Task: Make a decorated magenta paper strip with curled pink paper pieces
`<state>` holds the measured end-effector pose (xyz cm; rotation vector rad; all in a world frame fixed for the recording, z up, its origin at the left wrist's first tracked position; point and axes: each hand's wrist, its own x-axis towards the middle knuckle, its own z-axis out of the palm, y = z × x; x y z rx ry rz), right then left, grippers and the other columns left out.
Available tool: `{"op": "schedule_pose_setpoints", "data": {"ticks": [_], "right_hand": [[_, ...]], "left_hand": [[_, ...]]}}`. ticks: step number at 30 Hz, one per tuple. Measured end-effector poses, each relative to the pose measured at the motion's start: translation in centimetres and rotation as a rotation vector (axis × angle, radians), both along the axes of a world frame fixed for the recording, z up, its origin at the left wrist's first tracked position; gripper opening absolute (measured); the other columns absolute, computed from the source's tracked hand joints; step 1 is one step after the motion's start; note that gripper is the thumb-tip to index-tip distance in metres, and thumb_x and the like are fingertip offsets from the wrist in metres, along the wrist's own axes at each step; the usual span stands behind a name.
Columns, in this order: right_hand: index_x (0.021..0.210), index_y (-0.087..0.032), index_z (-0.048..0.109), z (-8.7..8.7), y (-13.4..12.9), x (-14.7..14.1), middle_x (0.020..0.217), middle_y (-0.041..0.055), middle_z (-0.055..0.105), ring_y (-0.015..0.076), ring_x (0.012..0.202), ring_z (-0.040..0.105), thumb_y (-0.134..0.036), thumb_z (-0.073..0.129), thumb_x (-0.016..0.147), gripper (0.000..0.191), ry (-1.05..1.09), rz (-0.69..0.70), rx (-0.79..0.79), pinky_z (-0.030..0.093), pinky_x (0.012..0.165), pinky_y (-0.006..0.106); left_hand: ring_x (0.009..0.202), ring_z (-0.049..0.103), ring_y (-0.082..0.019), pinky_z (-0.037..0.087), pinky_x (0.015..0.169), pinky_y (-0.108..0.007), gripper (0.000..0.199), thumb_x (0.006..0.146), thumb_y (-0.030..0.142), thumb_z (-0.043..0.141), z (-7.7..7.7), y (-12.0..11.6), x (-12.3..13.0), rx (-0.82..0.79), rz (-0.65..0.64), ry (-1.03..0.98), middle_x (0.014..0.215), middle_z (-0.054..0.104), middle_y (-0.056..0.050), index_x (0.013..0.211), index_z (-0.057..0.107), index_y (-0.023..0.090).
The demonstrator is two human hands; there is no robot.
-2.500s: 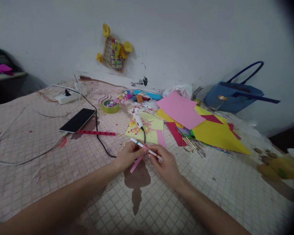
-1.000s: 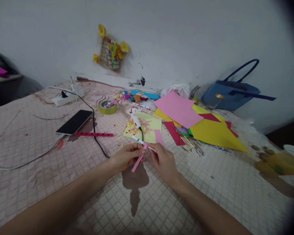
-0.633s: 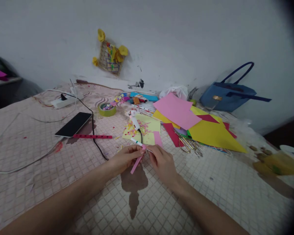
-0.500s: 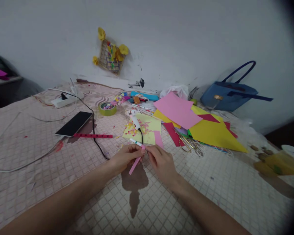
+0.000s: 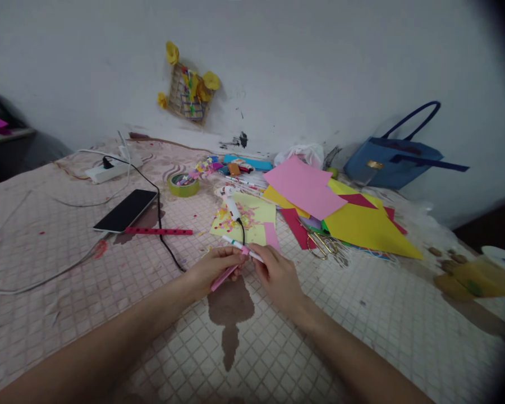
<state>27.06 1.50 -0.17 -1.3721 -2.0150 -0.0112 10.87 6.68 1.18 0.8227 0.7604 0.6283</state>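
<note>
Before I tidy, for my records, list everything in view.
marker: 1, white, centre front
paper strip: 1, pink, against marker
glue gun: 1, white, centre
pale sheet: 1, yellow, under glue gun
paper pile: several, pink, yellow, red, right of glue gun
scissors: 1, gold-handled, beside paper pile
tape roll: 1, yellow-green, left of glue gun
small clutter: many, mixed colours, behind glue gun
phone: 1, black, left
dotted strip: 1, red, beside phone
power strip: 1, white, back left
handbag: 1, blue, back right
wall hanging: 1, tan and yellow, wall
left hand: 1, bare, holding paper strip and marker
right hand: 1, bare, on marker
</note>
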Motion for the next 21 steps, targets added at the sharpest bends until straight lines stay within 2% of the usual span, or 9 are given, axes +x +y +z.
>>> {"op": "schedule_pose_setpoints", "data": {"ticks": [5,12,16,21], "right_hand": [[0.114,-0.021,0.052,-0.01,0.04,0.00,0.097,0.0070,0.062,0.0178,0.087,0.060,-0.011,0.041,0.086,0.031,0.044,0.020,-0.043,0.049,0.074,0.030],[0.105,-0.018,0.058,0.48,0.44,-0.02,0.092,0.0057,0.062,0.0160,0.085,0.058,-0.013,0.045,0.086,0.024,0.298,0.085,-0.152,0.047,0.075,0.028],[0.102,-0.019,0.059,0.77,0.46,0.06,0.088,0.0052,0.060,0.0164,0.084,0.057,-0.012,0.043,0.086,0.024,0.307,0.075,-0.138,0.047,0.073,0.029],[0.109,-0.020,0.056,0.76,0.40,0.17,0.093,0.0068,0.056,0.0174,0.089,0.055,-0.012,0.041,0.087,0.028,0.283,0.047,-0.091,0.047,0.077,0.030]], "left_hand": [[0.046,0.049,-0.005,0.039,0.047,-0.017,0.019,0.064,0.024,0.075,-0.48,0.11,-0.13,-0.024,-0.005,-0.005,0.058,0.056,0.002,0.070,0.062,0.011],[0.046,0.049,-0.005,0.039,0.048,-0.017,0.018,0.067,0.025,0.073,-0.52,0.23,-0.24,0.002,-0.015,0.005,0.059,0.056,0.002,0.068,0.062,0.011],[0.045,0.048,-0.005,0.037,0.047,-0.017,0.018,0.067,0.026,0.072,-0.41,0.13,-0.21,0.027,-0.001,0.049,0.058,0.055,0.002,0.071,0.062,0.011],[0.044,0.047,-0.004,0.036,0.048,-0.018,0.017,0.065,0.023,0.071,-0.22,0.02,-0.16,0.049,-0.015,0.028,0.058,0.054,0.003,0.076,0.063,0.013]]}}
